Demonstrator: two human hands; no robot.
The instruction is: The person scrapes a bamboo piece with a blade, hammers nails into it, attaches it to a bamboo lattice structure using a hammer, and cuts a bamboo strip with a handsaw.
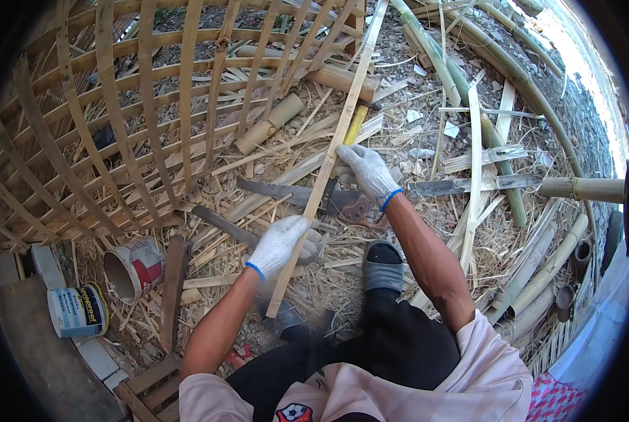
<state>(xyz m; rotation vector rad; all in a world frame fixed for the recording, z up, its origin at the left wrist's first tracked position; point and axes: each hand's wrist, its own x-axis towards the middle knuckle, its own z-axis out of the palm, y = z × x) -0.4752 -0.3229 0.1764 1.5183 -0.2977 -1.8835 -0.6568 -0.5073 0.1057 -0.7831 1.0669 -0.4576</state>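
A long, flat bamboo strip slants across the middle, its near end by my knees and its far end beyond the top edge. My left hand, in a white knitted glove with blue cuff, closes around its lower part. Farther up, my right hand, gloved alike, grips the same strip with thumb and fingers. Beneath the strip lies a handsaw with a brown handle, partly covered. A yellow handle lies just beyond my right hand. Beside my left hand rests a long dark blade.
A bamboo lattice panel stands at the left. Another long blade with a bamboo handle lies right. Two paint buckets sit at lower left. Bamboo poles, offcuts and shavings cover the ground. My sandalled foot is below the saw.
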